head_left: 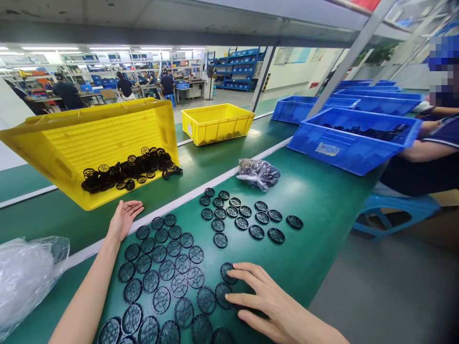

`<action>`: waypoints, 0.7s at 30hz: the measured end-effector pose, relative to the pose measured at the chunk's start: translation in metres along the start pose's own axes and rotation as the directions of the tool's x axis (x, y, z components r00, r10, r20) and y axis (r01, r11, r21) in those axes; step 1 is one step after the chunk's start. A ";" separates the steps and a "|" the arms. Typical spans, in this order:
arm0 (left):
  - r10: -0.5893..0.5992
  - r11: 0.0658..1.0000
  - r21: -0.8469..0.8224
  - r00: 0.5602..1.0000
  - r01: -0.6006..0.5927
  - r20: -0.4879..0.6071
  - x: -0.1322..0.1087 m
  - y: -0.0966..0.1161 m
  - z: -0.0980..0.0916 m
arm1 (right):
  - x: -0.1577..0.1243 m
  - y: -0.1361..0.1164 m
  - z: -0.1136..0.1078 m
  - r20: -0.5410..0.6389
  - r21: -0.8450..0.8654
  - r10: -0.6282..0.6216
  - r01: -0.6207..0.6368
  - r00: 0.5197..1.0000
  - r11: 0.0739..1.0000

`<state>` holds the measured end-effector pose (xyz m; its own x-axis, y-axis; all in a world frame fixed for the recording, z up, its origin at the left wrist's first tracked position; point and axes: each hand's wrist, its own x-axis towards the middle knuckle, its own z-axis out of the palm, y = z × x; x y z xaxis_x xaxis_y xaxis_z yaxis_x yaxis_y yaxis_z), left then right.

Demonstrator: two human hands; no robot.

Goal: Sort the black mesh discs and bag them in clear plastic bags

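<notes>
Many round black spoked plastic parts, like small wheels, lie flat in rough rows on the green table. My right hand rests over the near right side of this group, fingers spread, fingertips touching a few wheels. My left hand is palm up, fingers loosely extended with nothing in them, near the white strip. It is just below the tilted yellow bin, which holds a heap of black wheels. A second group of wheels lies farther right.
A knotted clear bag of dark parts lies beyond the second group. Clear plastic bags sit at the left. Another yellow bin stands behind. Blue bins line the right, beside a seated co-worker. A metal shelf hangs overhead.
</notes>
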<state>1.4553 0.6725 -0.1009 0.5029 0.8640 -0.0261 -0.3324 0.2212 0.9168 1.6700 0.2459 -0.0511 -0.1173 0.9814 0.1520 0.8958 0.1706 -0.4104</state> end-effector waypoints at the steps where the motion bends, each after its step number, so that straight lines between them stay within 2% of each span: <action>1: -0.003 1.000 -0.003 1.000 0.003 -0.003 0.000 0.000 0.001 | 0.000 -0.001 0.001 -0.001 0.000 -0.004 0.004 1.000 1.000; 5: -0.018 1.000 -0.010 1.000 0.018 -0.021 -0.001 0.002 0.003 | 0.001 -0.001 0.006 0.027 -0.021 -0.018 0.018 0.999 1.000; 8: -0.019 1.000 -0.006 1.000 0.019 -0.025 -0.002 0.002 0.004 | 0.001 0.010 0.008 0.041 -0.038 0.011 -0.009 0.999 0.999; 10: -0.012 1.000 0.000 1.000 0.012 -0.018 -0.001 0.002 0.003 | 0.000 0.024 0.007 -0.007 -0.078 0.068 -0.068 0.998 0.995; 14: -0.007 1.000 0.003 1.000 0.007 -0.007 0.000 0.001 0.001 | -0.008 0.040 0.002 -0.186 -0.143 0.136 -0.163 0.973 0.976; 17: -0.004 1.000 -0.002 1.000 0.004 -0.004 0.001 0.000 0.000 | -0.019 0.027 0.004 -0.208 -0.122 0.097 -0.124 0.973 0.985; 21: 0.010 1.000 0.005 1.000 -0.010 0.002 0.002 -0.001 0.000 | -0.037 -0.010 0.019 -0.137 -0.214 -0.014 -0.016 0.990 0.977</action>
<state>1.4563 0.6739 -0.1015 0.5008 0.8654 -0.0164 -0.3335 0.2105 0.9189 1.6567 0.2095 -0.0698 -0.0694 0.9576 0.2796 0.9685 0.1319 -0.2113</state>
